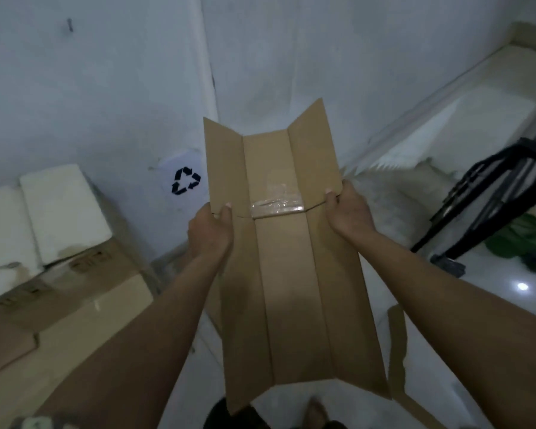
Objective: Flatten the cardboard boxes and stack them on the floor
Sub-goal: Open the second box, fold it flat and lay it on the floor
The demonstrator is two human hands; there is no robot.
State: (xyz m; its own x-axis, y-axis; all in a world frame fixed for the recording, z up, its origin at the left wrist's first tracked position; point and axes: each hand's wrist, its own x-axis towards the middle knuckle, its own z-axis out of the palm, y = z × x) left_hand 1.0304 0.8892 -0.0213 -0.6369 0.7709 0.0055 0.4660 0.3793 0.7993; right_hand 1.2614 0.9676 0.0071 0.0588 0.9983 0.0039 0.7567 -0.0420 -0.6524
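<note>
A flattened box [291,258] is held in the air in front of the person, above the floor [492,305], its long axis running away from the camera. Its far flaps are spread outward in a shallow V toward the wall [106,88]; its near edge ends just above the person's foot [316,410]. A strip of clear tape [277,207] crosses the centre panel at the fold line between the flaps and the body.

The left hand [209,232] grips the box's left edge at that fold line, thumb on top of the cardboard. The right hand [348,213] grips the right edge at the same level, thumb likewise on top. Both hands are closed on the box.

At the left, a large carton [75,311] stands on the floor with white foam blocks [62,212] on top. A recycling symbol [186,180] is on the wall beside the box's left flap. A black frame [489,196] stands at the right, with a green item [520,236] beneath it.
</note>
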